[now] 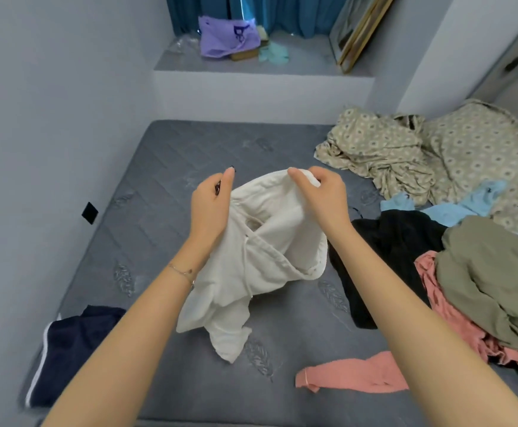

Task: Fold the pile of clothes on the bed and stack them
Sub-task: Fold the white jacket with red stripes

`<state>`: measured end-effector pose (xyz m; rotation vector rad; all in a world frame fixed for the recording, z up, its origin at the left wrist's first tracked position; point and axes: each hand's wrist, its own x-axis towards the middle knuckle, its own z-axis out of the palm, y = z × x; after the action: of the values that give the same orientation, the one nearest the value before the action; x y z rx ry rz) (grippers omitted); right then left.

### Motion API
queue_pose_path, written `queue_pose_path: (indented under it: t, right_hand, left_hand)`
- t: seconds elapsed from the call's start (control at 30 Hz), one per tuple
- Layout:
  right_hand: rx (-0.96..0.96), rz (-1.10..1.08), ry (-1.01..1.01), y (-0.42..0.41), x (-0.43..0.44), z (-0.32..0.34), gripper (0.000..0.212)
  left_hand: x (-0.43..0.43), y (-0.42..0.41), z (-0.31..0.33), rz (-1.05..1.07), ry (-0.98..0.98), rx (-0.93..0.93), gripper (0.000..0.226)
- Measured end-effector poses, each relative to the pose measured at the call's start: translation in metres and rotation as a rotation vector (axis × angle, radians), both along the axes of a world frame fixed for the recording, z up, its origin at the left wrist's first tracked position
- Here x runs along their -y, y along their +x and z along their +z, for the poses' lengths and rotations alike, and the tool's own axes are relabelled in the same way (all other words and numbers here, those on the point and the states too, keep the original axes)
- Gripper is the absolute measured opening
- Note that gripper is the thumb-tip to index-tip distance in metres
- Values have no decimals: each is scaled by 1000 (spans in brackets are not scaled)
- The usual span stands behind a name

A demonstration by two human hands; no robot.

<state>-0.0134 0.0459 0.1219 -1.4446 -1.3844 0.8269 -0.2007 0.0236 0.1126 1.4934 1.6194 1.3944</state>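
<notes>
Cream hoodie held up between both hands above the grey mattress. Right hand: fingers curled, pinching the hood rim at its top. Left hand: fingers curled on the opposite edge, thumb raised. The garment's body hangs below both wrists. Unfolded pile lies right of the right forearm; navy shorts lie below-left of the left forearm
</notes>
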Motion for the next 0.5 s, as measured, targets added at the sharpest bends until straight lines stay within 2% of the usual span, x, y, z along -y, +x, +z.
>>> queue_pose_path:
  t: [0.27, 0.5]
  right_hand:
    - [45, -14, -38, -111, 8, 17, 51]
    - [64, -48, -84, -149, 21, 9, 40]
  left_hand:
    - [8, -95, 26, -74, -46, -13, 49]
    - [5, -131, 39, -26, -33, 30, 48]
